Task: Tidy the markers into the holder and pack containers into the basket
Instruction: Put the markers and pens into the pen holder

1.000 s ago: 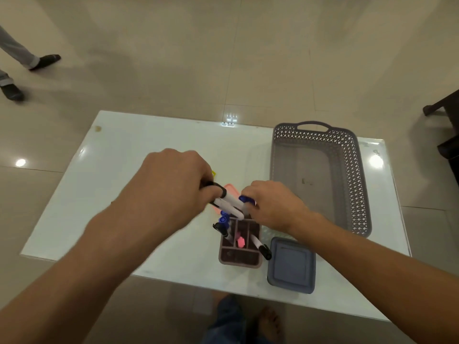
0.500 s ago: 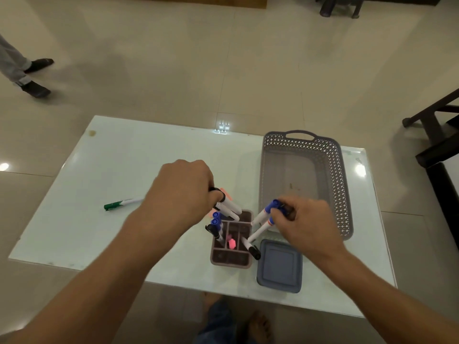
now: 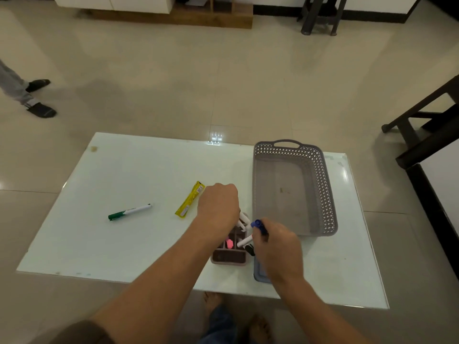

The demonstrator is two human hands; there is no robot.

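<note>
Left hand (image 3: 218, 207) grips white markers (image 3: 244, 218) over the marker holder (image 3: 229, 256); right hand (image 3: 278, 247) clamps a blue-capped marker (image 3: 258, 225) just right of it. The lidded container (image 3: 259, 275) sits beside the holder, the basket (image 3: 323, 189) beyond.

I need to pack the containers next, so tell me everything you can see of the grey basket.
The grey basket is a long rectangular plastic tray with perforated lattice walls, a solid floor and an arched handle cut into its far end. It sits upright and flat on the white table, toward the right side. It holds no objects; only a few small specks mark the floor. Neither hand touches it; the right hand is just short of its near left corner.
</note>
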